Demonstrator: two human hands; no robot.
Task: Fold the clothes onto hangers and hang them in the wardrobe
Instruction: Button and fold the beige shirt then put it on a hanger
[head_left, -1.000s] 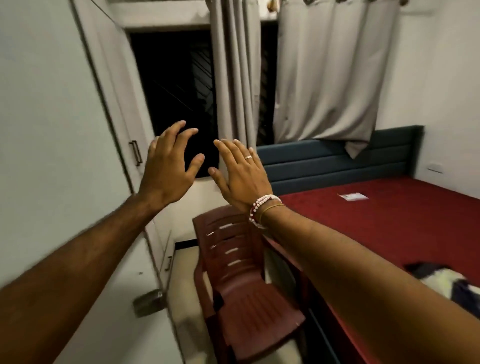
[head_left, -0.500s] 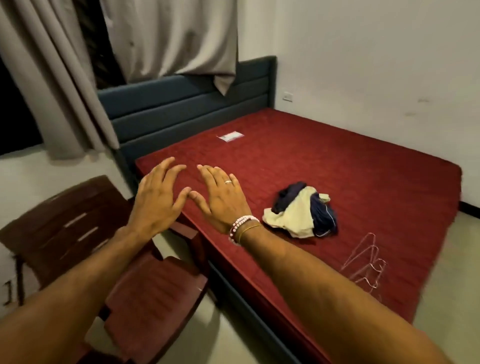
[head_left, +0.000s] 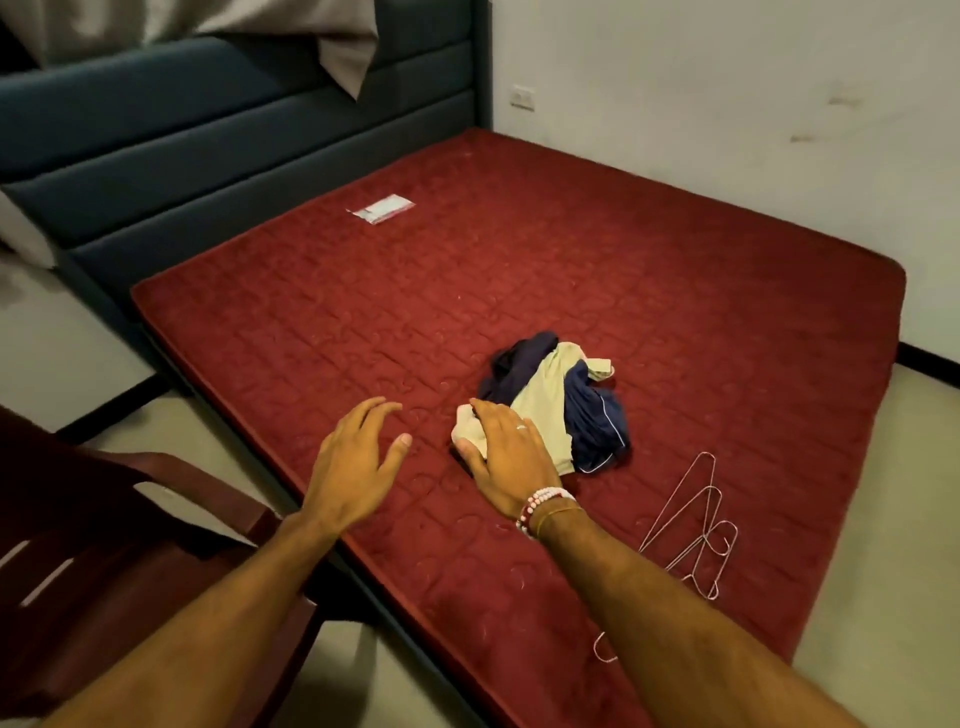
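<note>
On the red mattress (head_left: 571, 249) lies the crumpled pile of clothes (head_left: 566, 395), cream and dark blue. The wire hangers (head_left: 702, 538) lie near it, toward the mattress edge. My right hand (head_left: 511, 452) is over the pile's near cream corner, fingers straight and holding nothing; if it touches, I cannot tell. My left hand (head_left: 358, 462) hovers beside it, fingers spread. A brown chair (head_left: 104, 545) stands at my left.

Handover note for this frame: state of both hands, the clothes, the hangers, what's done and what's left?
Left hand: open, above the mattress, holding nothing.
Right hand: open, fingers on the near edge of the clothes pile.
Wire hangers: on the mattress, right of the pile, untouched.
Done: nothing on a hanger.
Left: put each garment on a hanger, hang in the wardrobe, out of view.
</note>
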